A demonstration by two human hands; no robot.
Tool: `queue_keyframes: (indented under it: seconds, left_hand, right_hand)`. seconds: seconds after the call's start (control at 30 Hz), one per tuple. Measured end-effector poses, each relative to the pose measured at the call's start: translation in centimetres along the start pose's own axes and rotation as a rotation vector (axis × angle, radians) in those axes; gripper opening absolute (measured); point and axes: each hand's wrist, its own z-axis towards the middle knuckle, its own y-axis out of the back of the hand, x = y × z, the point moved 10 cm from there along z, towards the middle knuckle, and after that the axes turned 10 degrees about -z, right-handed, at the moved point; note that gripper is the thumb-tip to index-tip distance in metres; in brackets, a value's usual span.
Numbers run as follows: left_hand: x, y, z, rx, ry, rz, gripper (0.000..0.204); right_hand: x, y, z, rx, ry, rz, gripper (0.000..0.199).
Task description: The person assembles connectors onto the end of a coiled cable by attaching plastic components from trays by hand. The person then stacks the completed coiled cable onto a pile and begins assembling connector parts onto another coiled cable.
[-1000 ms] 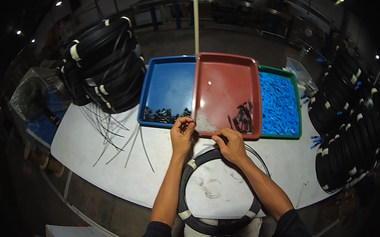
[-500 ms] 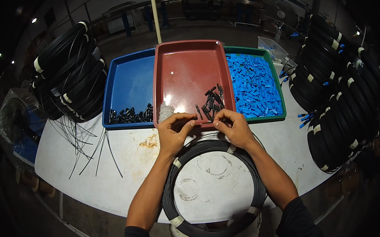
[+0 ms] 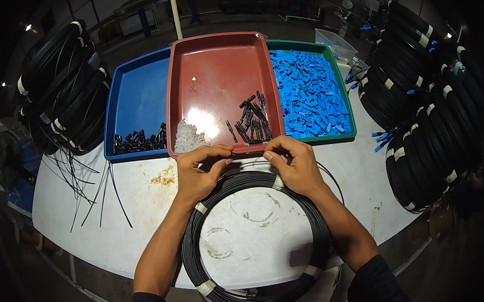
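Observation:
At the near edge of the red tray (image 3: 222, 71) my two hands face each other. My left hand (image 3: 201, 171) is closed in a pinch on a small black sleeve-like piece (image 3: 233, 155), mostly covered by the fingers. My right hand (image 3: 298, 162) pinches the end of a thin black cable (image 3: 333, 182), which loops round from the coil; its tip is hidden at the fingers. The coil of black cable (image 3: 190, 245), bound with whitish tape, lies below my hands, between my forearms. Inside the red tray are slim black connector parts (image 3: 251, 121) and a heap of small clear pieces (image 3: 188, 138).
A blue tray (image 3: 140, 104) with short black pieces stands on the left. On the right, a green tray (image 3: 352, 125) holds many blue connector housings (image 3: 310, 94). Stacked cable coils flank the white table (image 3: 147, 209), the right ones (image 3: 425, 148) with blue-tipped ends.
My view has shifted, so trays and coil appear further left. The hands keep their pinches, with the left one's black piece now lower between the fingertips.

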Motion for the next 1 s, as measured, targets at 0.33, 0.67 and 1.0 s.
queue_keyframes:
  seconds: [0.33,0.67,1.0]
  left_hand:
    - [-1.4,-0.4,-0.2,0.041,-0.095,0.138,0.015]
    - [-2.0,-0.9,-0.1,0.068,-0.077,0.177,0.018]
    - [-2.3,-1.4,-0.1,0.122,-0.061,0.116,0.014]
  right_hand:
    - [-0.9,0.0,-0.3,0.079,-0.106,0.002,0.011]
    - [1.5,0.3,-0.8,-0.08,0.119,-0.057,0.011]
    - [3.2,0.0,-1.3,-0.085,0.306,-0.174,0.006]
